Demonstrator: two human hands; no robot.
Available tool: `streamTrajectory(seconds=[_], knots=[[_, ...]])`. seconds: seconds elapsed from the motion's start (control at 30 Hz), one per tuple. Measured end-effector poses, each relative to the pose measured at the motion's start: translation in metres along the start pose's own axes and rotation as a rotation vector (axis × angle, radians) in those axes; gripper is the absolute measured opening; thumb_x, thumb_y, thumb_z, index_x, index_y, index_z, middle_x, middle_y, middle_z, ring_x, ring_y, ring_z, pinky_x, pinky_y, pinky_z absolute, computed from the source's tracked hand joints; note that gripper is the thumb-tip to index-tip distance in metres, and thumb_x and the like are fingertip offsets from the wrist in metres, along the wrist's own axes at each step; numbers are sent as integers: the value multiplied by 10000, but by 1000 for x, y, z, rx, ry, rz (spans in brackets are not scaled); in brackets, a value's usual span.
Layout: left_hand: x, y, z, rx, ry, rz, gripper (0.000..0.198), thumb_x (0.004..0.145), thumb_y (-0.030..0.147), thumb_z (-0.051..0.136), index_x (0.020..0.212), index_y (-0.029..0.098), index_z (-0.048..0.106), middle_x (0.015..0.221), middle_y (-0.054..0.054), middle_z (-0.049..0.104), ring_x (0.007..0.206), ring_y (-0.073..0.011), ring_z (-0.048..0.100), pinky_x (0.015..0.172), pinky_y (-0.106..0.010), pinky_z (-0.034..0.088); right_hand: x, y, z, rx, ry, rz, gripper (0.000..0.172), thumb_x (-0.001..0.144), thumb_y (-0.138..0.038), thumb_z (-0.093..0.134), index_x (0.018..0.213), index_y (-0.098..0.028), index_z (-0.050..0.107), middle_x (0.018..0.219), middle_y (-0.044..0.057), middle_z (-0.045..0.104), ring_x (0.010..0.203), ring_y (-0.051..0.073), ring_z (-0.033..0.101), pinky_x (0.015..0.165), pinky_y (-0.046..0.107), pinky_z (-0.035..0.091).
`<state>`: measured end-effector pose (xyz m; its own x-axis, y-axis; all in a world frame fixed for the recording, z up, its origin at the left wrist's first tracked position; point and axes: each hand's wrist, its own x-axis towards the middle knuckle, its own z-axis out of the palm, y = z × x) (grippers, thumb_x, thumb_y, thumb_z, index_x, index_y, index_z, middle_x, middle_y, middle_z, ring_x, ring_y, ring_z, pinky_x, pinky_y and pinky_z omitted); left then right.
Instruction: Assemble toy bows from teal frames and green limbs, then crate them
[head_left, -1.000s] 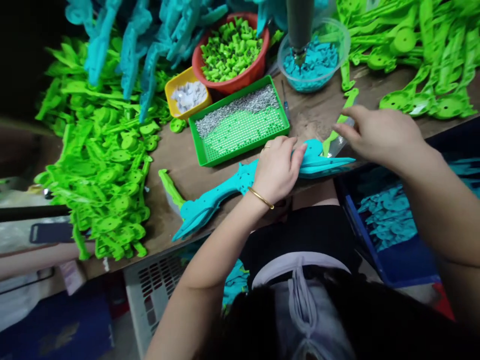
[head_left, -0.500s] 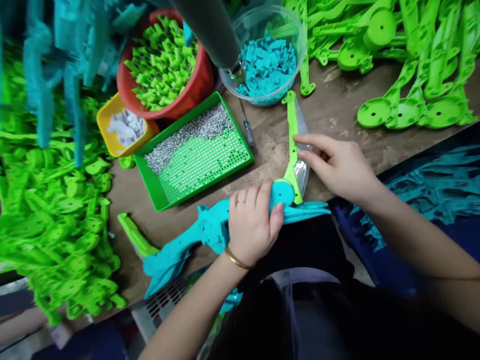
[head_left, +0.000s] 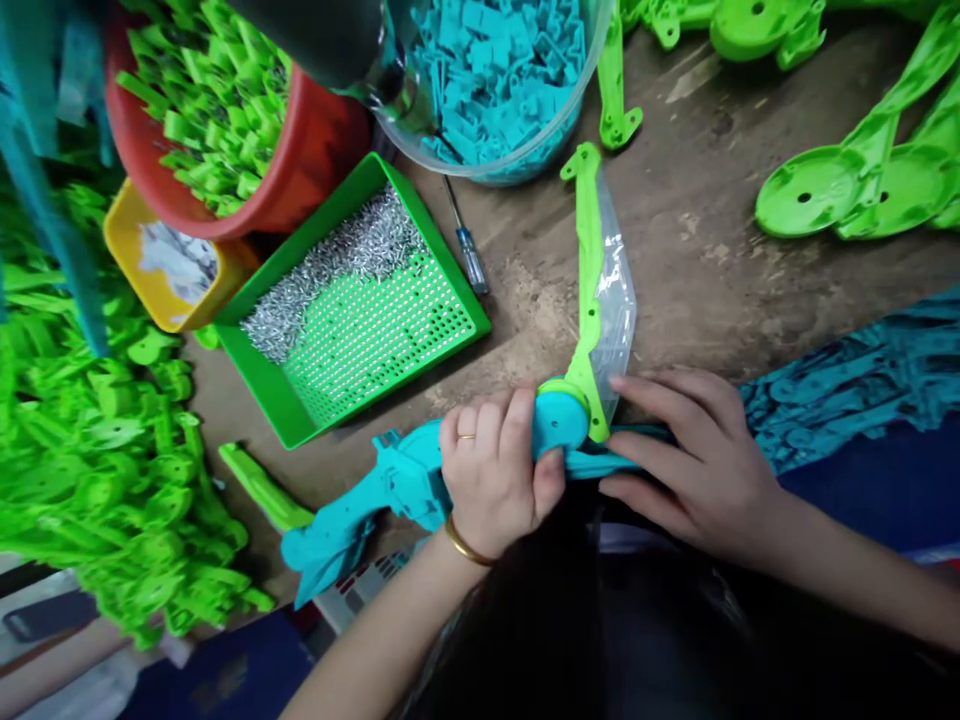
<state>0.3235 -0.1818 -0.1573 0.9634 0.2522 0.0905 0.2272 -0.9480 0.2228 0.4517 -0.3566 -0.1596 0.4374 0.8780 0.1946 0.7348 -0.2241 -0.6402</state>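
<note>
My left hand is wrapped round a long blue plastic toy body, with a ring and a bracelet showing. Out of the body's round blue disc rises a bright green plastic arm, which has a clear plastic blade along its right side. At the body's right end, my right hand has its fingers and thumb about the blue prongs, partly hiding them. Its index fingertip lies by the bottom of the clear blade. A second green arm sticks out at the body's left end.
A green perforated tray of small screws stands beyond my left hand, beside a screwdriver. Behind are a red bucket, a yellow box and a clear tub of blue parts. Green parts heap up at left.
My right hand has moved down from the clear blade to the blue prongs. My left hand keeps its grip on the body. The view has shifted closer to the table.
</note>
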Motion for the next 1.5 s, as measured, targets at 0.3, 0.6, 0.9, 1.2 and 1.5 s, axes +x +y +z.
streamTrajectory(seconds=[0.3,0.6,0.9,1.2,1.5], knots=[[-1,5,-2,1,-1,-24,523,931,409,297,1326,122,486,1052,-145,634,898,-279,555,810,-417,360,-2,4,5,79,-37,46,195,839,-387,635,992,-312,729,1430,49,509,1276,275,441,1107,551,293],[-6,6,4,28,29,-22,543,932,408,295,1321,91,503,1096,-167,625,952,-290,547,868,-423,352,1,5,5,10,-124,-12,223,865,-415,598,1040,-331,707,1492,39,439,1321,294,397,1121,602,224],[-3,5,8,55,43,-14,557,949,450,261,1287,102,535,1039,-145,630,900,-264,545,833,-396,348,-23,-1,11,-64,84,29,290,877,-325,581,1137,-214,643,1240,138,622,1134,252,568,971,420,479],[4,6,5,144,14,-15,574,963,434,219,1252,70,556,950,-142,613,841,-261,508,765,-385,340,-17,-11,11,563,-122,703,349,893,-490,524,1021,-193,653,621,-7,660,514,119,609,496,233,472],[10,12,-16,-26,-217,-134,559,973,468,268,1336,96,471,1099,-160,607,1009,-287,537,885,-424,376,-18,-17,24,1063,112,881,313,810,-447,646,910,-151,658,616,-8,639,466,77,557,412,185,469]])
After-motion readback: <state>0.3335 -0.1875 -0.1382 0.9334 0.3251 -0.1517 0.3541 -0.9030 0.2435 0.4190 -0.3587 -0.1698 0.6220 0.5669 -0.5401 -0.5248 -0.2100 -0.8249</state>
